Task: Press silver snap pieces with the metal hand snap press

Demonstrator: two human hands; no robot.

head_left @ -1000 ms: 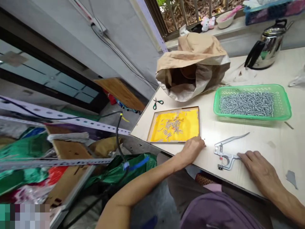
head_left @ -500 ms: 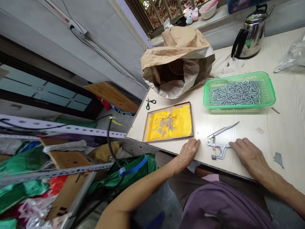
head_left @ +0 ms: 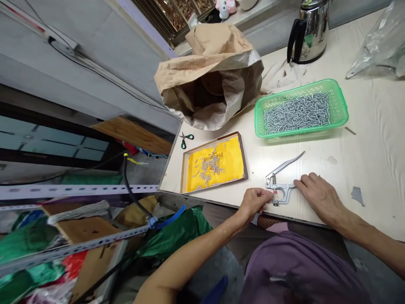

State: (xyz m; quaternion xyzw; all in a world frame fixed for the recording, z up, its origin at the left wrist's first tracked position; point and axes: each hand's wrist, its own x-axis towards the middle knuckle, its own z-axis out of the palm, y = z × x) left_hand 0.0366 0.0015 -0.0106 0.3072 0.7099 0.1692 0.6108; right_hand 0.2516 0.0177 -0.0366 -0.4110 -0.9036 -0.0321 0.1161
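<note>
A pair of grey metal snap-fastener pliers (head_left: 286, 186) lies on the table, its upper handle spread away from the lower one and a spring by the pivot. My right hand (head_left: 319, 197) rests at the table with its fingertips closed on the end of the lower handle. At the jaws, my left hand (head_left: 254, 200) holds thumb and forefinger pinched together; whatever is between them is too small to make out. Left of the pliers, a shallow cardboard box (head_left: 243, 156) lined with yellow holds a loose pile of small metal pins (head_left: 211, 164).
Behind the pliers stands a green plastic basket (head_left: 342, 110) full of small metal screw-like parts (head_left: 297, 113). An open brown paper sack (head_left: 209, 63), scissors (head_left: 184, 142), a steel kettle (head_left: 311, 33) and a clear plastic bag (head_left: 378, 55) surround the work area. The table's front edge is close to me.
My left hand has moved right, from beside the box to the jaws of the pliers, its fingers now pinched. My right hand stays at the handle end. The camera view has shifted.
</note>
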